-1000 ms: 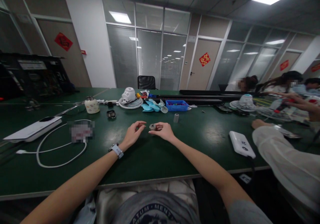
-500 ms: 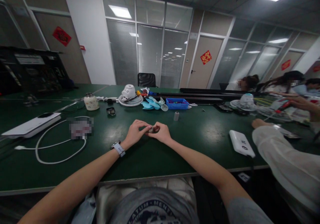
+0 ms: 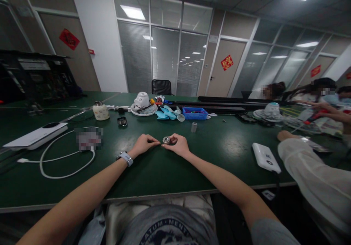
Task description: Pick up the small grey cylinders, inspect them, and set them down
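A small round grey metal part (image 3: 166, 140) rests on the green table (image 3: 170, 172) between my hands. My right hand (image 3: 177, 145) pinches it from the right with thumb and fingers. My left hand (image 3: 144, 144) lies just left of it, fingers curled into a pinch with the tips pointing at the part, a small gap away; what those fingers hold, if anything, is too small to see. A watch is on my left wrist.
Behind my hands stand a small grey cylinder (image 3: 193, 127), a blue tray (image 3: 194, 114), blue fan blades (image 3: 168, 114), a white fan housing (image 3: 143, 104), a cream jar (image 3: 101, 111). A white device (image 3: 35, 136) with cable lies left, a white box (image 3: 265, 157) right. People sit at right.
Half a second ago both hands were closed together over the part. My left hand has since drawn back to the left, and the part shows again by my right fingers.
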Tool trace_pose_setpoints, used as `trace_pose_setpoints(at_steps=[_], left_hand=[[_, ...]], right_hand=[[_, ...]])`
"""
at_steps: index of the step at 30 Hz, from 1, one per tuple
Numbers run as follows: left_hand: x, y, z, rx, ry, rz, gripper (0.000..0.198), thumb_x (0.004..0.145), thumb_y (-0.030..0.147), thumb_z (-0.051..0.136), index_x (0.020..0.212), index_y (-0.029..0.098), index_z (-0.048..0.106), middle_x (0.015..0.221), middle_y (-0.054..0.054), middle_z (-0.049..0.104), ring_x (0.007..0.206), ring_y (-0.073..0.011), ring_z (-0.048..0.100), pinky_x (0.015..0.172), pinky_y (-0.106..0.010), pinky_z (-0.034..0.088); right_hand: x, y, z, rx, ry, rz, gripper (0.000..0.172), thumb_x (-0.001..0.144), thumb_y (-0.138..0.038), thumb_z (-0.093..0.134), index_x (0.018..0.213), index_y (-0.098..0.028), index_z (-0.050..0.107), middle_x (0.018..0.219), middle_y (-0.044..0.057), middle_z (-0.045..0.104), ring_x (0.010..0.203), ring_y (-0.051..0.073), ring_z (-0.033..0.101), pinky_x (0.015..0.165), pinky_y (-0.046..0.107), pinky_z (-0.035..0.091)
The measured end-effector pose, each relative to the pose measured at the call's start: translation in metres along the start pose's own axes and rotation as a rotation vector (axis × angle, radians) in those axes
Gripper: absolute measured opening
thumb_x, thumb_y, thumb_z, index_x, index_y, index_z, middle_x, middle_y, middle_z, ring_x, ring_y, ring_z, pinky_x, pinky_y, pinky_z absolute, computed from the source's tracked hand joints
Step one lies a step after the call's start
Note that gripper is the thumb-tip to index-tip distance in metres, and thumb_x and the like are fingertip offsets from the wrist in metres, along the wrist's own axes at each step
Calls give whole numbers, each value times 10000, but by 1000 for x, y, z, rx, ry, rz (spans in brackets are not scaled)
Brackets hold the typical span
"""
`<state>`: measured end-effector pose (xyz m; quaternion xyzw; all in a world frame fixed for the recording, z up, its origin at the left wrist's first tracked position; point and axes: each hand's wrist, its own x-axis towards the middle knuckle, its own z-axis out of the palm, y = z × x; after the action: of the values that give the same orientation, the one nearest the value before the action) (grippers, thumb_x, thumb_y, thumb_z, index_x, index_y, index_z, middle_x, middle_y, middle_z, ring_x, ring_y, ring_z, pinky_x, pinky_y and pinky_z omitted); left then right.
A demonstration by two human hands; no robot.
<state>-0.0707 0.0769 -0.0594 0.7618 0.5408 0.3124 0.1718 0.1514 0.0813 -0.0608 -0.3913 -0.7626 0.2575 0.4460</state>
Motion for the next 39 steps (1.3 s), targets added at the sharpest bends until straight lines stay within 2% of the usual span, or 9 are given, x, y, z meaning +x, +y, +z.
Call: trace_pose_setpoints(at_steps=[5, 11, 14, 16, 22, 25, 28, 32, 39], left_hand=[[0, 2, 2, 21, 8, 19, 339, 731, 530, 621, 877, 265, 773, 867, -38, 746, 803, -217, 643, 737, -294, 464], [1, 3, 2, -9, 230, -174, 422, 832, 411, 439, 1090, 199, 697, 978, -62, 720, 841, -217, 629, 737, -298, 460], [1, 5, 1, -60, 269, -214, 391, 811, 281, 347, 936, 171, 701, 923, -62, 705, 855, -206, 622, 752, -288, 446], [1, 5, 1, -70, 275, -207, 338, 779, 248, 327, 752, 173, 656, 809, -55, 680, 806, -200, 611, 723, -282, 435], [1, 6, 2, -89, 234, -183, 179, 692, 205, 332, 581, 208, 472, 534, 7, 501, 574, -162, 503, 581, -258, 357], [1, 5, 3, -69, 233, -169, 167, 680, 203, 335, 565, 208, 456, 532, 10, 476, 571, -157, 476, 572, -256, 333], [2, 2, 4, -61, 227, -177, 165, 679, 199, 334, 564, 208, 452, 530, 12, 468, 566, -155, 468, 568, -255, 323], [3, 0, 4, -48, 209, -196, 162, 675, 189, 335, 559, 207, 447, 527, 14, 466, 563, -152, 468, 566, -253, 320], [3, 3, 3, -4, 183, -257, 166, 679, 168, 348, 569, 205, 467, 529, 16, 490, 559, -149, 480, 556, -250, 308]], right_hand=[[7, 3, -3, 181, 5, 82, 435, 551, -372, 847, 915, -177, 710, 867, 51, 735, 778, 197, 682, 723, 313, 549], [22, -5, -16, 824, -62, 571, 179, 705, -223, 778, 826, -123, 692, 833, 73, 732, 735, 139, 690, 691, 219, 564], [28, -9, -26, 983, -31, 674, 131, 733, -190, 759, 798, -124, 666, 740, 54, 717, 665, 113, 679, 617, 175, 552], [34, -8, -34, 1003, 65, 639, 137, 721, -180, 766, 798, -127, 666, 724, 38, 714, 655, 101, 675, 611, 159, 544], [59, 29, -79, 619, 597, 297, 383, 601, -303, 819, 911, -111, 702, 884, 76, 743, 807, 178, 701, 756, 260, 560], [62, 64, -109, 282, 738, 209, 555, 581, -361, 816, 1046, -88, 682, 950, 130, 735, 854, 221, 707, 780, 296, 555], [57, 99, -128, 9, 748, 255, 511, 638, -354, 772, 1086, -126, 681, 957, 125, 736, 853, 225, 711, 782, 301, 546], [50, 132, -134, -209, 687, 363, 420, 663, -338, 749, 1049, -180, 697, 945, 94, 742, 875, 225, 707, 805, 305, 530], [46, 139, -131, -316, 594, 502, 395, 683, -323, 733, 1048, -180, 685, 964, 98, 735, 919, 231, 686, 833, 325, 503]])
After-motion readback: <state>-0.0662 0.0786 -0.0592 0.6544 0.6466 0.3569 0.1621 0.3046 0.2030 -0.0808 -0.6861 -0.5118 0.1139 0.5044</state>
